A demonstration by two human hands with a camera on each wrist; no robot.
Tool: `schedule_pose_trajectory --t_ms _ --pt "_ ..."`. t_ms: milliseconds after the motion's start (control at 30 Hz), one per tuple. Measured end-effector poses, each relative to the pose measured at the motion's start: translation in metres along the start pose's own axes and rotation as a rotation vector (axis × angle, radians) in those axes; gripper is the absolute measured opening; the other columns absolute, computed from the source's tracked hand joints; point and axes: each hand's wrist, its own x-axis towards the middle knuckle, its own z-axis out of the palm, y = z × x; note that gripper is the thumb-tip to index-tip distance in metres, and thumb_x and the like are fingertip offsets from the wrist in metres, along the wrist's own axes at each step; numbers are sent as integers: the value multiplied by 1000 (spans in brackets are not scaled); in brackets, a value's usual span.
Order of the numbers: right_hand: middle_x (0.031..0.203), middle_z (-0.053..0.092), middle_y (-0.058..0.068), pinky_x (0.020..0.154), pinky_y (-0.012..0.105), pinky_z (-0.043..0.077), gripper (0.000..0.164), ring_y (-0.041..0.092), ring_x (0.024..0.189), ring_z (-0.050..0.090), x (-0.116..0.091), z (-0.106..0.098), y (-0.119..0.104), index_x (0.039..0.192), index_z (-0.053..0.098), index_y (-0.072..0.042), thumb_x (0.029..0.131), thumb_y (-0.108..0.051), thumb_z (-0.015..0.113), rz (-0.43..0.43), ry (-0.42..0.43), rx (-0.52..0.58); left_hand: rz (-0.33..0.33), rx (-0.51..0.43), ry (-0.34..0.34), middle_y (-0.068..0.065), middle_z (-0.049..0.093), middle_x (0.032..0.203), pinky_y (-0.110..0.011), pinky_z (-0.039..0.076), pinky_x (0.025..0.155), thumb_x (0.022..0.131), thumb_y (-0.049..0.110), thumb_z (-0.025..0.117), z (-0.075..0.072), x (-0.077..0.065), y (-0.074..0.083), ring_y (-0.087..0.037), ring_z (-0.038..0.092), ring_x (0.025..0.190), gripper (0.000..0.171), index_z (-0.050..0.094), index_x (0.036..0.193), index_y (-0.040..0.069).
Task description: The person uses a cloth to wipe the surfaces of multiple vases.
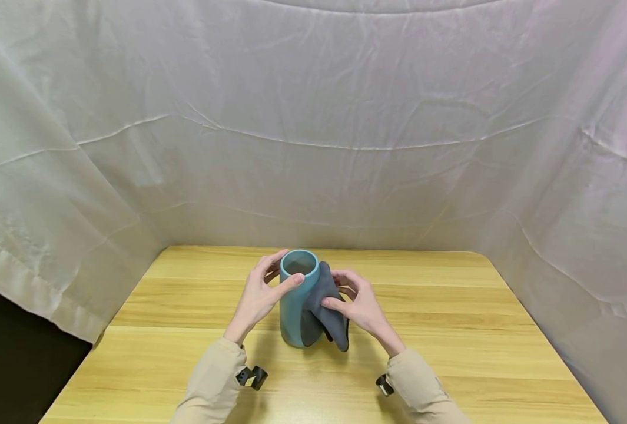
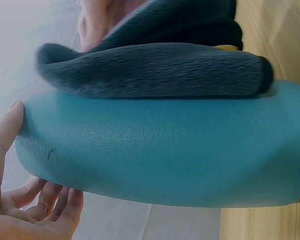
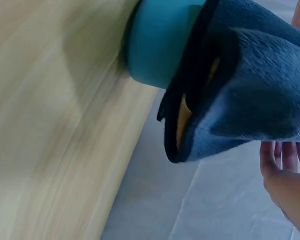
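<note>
A tall blue vase (image 1: 292,312) with a round open mouth stands upright on the table. My left hand (image 1: 260,294) grips it near the rim, thumb on the near side and fingers round the far side. A small dark scuff marks its wall in the left wrist view. My right hand (image 1: 358,301) holds a folded grey-blue cloth (image 1: 328,300), thumb in front and fingers behind it, against the vase's right side. The cloth (image 3: 270,90) has black edging, and a bit of yellow shows inside its fold. Part of the vase's right side is hidden behind the cloth.
The wooden table (image 1: 440,353) reaches out on both sides of the vase. Pale fabric curtains (image 1: 345,176) hang behind it and along its sides. At the lower left is a dark area (image 1: 16,359) beyond the table's edge.
</note>
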Motion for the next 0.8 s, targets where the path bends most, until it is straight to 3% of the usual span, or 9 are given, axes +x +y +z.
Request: schedule_pose_trajectory --t_ms 300,567,800 --pt "117 64 23 93 39 59 47 26 104 63 -3 -3 7 121 59 3 80 -2 82 137 -106 -66 -5 2 -3 -13 59 133 -48 45 115 88 21 79 0 0 0 -29 59 126 57 58 140 14" --pt "113 65 23 93 44 60 47 25 103 63 -4 -2 12 120 57 3 80 -1 82 151 -135 -100 -13 5 -1 -13 59 133 -49 45 116 87 22 80 0 0 -1 -29 59 125 58 58 140 14" --pt "112 65 22 92 40 60 47 24 101 62 -4 -2 13 119 57 3 79 0 82 152 -135 -108 -14 7 1 -12 59 134 -49 45 116 87 22 80 0 0 -1 -29 58 126 58 58 141 14"
